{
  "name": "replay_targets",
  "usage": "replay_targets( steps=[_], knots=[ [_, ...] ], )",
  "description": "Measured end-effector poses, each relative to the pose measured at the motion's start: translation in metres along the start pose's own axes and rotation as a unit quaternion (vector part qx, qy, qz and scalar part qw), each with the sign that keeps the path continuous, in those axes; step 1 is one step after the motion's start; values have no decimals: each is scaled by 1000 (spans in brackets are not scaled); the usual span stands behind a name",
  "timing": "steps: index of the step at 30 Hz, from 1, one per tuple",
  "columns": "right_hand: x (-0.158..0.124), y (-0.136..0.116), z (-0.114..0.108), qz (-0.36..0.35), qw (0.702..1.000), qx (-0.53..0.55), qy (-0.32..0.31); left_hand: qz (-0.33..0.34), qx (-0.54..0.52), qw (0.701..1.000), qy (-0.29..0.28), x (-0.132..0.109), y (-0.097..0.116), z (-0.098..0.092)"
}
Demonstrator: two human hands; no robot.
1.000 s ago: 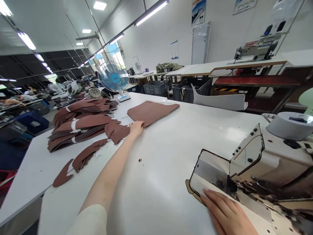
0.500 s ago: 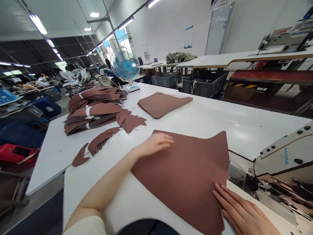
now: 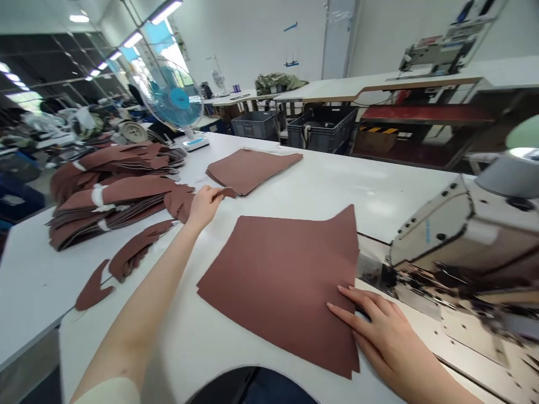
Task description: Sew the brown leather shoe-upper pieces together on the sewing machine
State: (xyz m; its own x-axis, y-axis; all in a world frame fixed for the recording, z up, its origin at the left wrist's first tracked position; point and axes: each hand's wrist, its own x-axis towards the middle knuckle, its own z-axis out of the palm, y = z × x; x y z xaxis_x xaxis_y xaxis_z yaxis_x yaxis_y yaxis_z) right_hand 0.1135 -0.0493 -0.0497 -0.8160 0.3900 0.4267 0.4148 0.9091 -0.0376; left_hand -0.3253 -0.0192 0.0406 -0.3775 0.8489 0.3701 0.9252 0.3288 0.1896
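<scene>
A large brown fabric panel (image 3: 282, 275) lies flat on the white table (image 3: 337, 185) in front of me. My right hand (image 3: 379, 331) rests flat on its lower right corner, fingers spread, beside the sewing machine (image 3: 458, 241). My left hand (image 3: 205, 205) reaches far out to the left and pinches a small brown fabric piece (image 3: 225, 192) at the edge of a little pile (image 3: 181, 202). Just beyond lies a flat stack of brown panels (image 3: 248, 168).
Bundles of brown cut pieces (image 3: 109, 191) tied with white strips fill the table's left. Curved brown strips (image 3: 126, 258) lie near the left edge. A blue desk fan (image 3: 172, 106) stands at the back. Grey crates (image 3: 320, 126) and other worktables are behind.
My left hand pulled a large panel from the far stack to the front of the table, then reached back out and took hold of a small piece. My right hand moved onto the panel's corner.
</scene>
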Motion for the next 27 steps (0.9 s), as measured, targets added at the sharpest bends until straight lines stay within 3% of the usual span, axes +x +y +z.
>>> replay_targets(
  steps=[2, 5, 8, 11, 14, 19, 23, 27],
  knots=[
    [0, -3, -4, 20, 999, 15, -39, 115, -51, 991, 35, -19, 43, 2],
    [-2, -5, -12, 35, 995, 47, -78, 333, -93, 937, 43, -59, 113, 15],
    [-8, -9, -18, 20, 996, 64, -66, 479, -83, 873, -28, -96, 171, 36],
    [-19, -16, -18, -32, 999, 3, -16, 551, -81, 820, -131, -118, 204, 55],
    [-31, -24, -15, -53, 996, -53, 42, 578, -95, 784, -206, -128, 218, 61],
    [-47, -27, -16, -13, 996, 15, 92, 606, -141, 756, -203, -137, 224, 62],
    [-54, -25, -15, 14, 993, 36, 107, 605, -160, 750, -212, -142, 226, 70],
    [-55, -27, -9, 30, 995, 29, 96, 569, -191, 766, -230, -142, 226, 72]
  ],
)
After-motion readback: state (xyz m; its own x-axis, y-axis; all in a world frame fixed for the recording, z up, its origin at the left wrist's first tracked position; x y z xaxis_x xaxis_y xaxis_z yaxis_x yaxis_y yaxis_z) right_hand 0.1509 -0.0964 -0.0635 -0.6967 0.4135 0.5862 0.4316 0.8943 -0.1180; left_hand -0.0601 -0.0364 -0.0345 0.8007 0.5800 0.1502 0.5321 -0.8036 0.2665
